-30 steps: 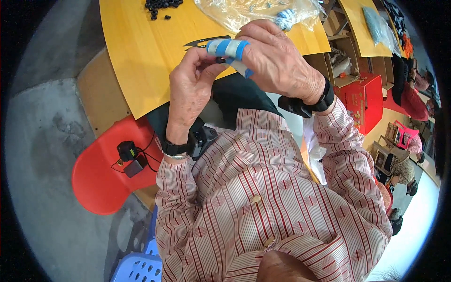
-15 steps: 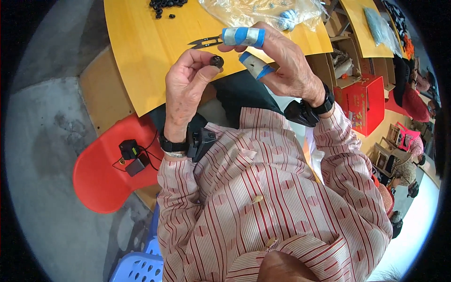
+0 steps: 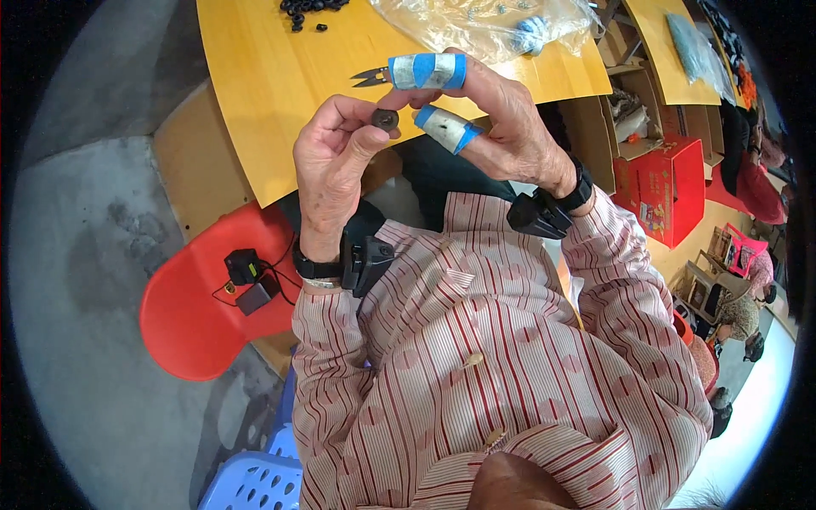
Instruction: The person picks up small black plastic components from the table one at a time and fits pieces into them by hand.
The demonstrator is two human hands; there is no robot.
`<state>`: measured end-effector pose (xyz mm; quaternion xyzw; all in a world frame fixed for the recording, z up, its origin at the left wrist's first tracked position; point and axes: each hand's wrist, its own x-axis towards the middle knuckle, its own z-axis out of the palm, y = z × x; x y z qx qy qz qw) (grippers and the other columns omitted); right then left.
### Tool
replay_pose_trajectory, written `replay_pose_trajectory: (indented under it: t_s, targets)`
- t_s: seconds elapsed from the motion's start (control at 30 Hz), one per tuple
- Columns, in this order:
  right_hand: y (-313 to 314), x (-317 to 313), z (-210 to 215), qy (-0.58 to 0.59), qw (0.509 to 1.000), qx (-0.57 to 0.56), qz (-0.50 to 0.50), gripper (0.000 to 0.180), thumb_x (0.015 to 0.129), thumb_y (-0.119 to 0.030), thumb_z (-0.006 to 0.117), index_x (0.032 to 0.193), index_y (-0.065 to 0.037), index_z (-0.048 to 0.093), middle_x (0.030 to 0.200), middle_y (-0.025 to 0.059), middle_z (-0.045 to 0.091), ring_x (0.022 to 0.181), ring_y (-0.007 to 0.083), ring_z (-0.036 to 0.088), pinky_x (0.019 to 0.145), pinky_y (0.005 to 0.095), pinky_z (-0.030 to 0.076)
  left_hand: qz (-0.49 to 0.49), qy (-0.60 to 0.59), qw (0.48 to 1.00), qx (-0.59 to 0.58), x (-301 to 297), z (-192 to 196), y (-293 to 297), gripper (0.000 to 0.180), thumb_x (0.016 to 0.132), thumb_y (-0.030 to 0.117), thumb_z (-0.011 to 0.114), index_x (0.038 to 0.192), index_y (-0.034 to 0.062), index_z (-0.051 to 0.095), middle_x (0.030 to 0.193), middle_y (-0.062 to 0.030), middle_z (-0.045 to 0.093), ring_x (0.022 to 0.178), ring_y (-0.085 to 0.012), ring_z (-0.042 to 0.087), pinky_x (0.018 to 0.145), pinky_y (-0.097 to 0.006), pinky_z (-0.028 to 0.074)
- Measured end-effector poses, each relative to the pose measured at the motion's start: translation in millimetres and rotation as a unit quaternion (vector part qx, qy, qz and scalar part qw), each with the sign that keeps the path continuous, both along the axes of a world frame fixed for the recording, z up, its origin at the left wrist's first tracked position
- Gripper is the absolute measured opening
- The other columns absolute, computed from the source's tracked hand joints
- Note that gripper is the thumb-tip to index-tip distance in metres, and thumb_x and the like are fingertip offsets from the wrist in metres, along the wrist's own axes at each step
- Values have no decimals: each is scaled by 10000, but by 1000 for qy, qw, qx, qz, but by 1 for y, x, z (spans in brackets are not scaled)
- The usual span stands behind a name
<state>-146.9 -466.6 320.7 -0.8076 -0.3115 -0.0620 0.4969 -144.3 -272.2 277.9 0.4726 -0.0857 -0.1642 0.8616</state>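
My left hand (image 3: 336, 166) pinches a small dark round piece (image 3: 386, 120) between thumb and forefinger. Its face shows a slight hollow in the middle. Close on the right hovers my right hand (image 3: 506, 115), with forefinger and thumb apart; both are wrapped in blue and white tape (image 3: 427, 71). A right fingertip comes near the top of the piece; whether it touches, I cannot tell. Behind the right fingers, dark-bladed thread snips (image 3: 370, 78) point left and appear to lie on the yellow table (image 3: 263, 93). Their handles are hidden.
Small black rings (image 3: 310, 10) are heaped at the far edge, one lying apart. A clear plastic bag (image 3: 476, 24) spreads beside them. A red chair (image 3: 183, 306) with black devices stands left, a blue basket (image 3: 255, 480) lower left. Cardboard and red boxes (image 3: 661, 191) stand right; other people sit beyond.
The right hand has moved left and covers more of the snips. The round piece has turned slightly in the left hand and sits a little lower. The whole view has shifted slightly.
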Motion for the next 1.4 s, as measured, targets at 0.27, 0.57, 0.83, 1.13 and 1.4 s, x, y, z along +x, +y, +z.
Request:
replay_pose_trajectory:
  t_s: [0.27,0.57,0.83,1.13,1.4]
  targets:
    - [7,-2,-5,71,993,89,-4,412,847,-11,512,1256,-57,497,1094,89,610,949,201,616,842,319,471,-4,-4,1000,13,0,3,4,230,833,132,673,955,-23,554,878,-67,620,799,-113,599,747,-229,466]
    - [11,-10,-12,172,970,170,-16,392,872,-18,515,1262,-51,482,1114,72,610,985,177,598,848,313,465,59,-46,991,112,-8,18,4,147,870,-17,562,1013,-51,555,918,-83,626,857,-131,609,787,-231,477]
    - [14,-8,-14,135,976,171,-26,376,857,-15,539,1231,-41,505,1063,72,628,952,175,615,827,291,468,75,-81,978,175,-10,16,7,184,861,5,581,1035,-50,558,955,-106,624,874,-171,614,829,-273,472]
    - [14,-7,-10,87,993,64,-45,389,822,-15,574,1206,-46,525,987,73,625,829,201,596,741,299,483,59,-39,988,139,-15,-2,13,134,889,21,545,1013,-30,535,923,-57,593,865,-99,560,799,-224,445]
    - [12,48,-39,53,989,-76,-114,314,793,-41,576,1107,-53,555,926,116,637,827,278,618,737,356,498,108,-19,990,93,-8,-41,23,137,908,85,535,1017,2,531,905,-48,586,832,-96,546,769,-220,426]
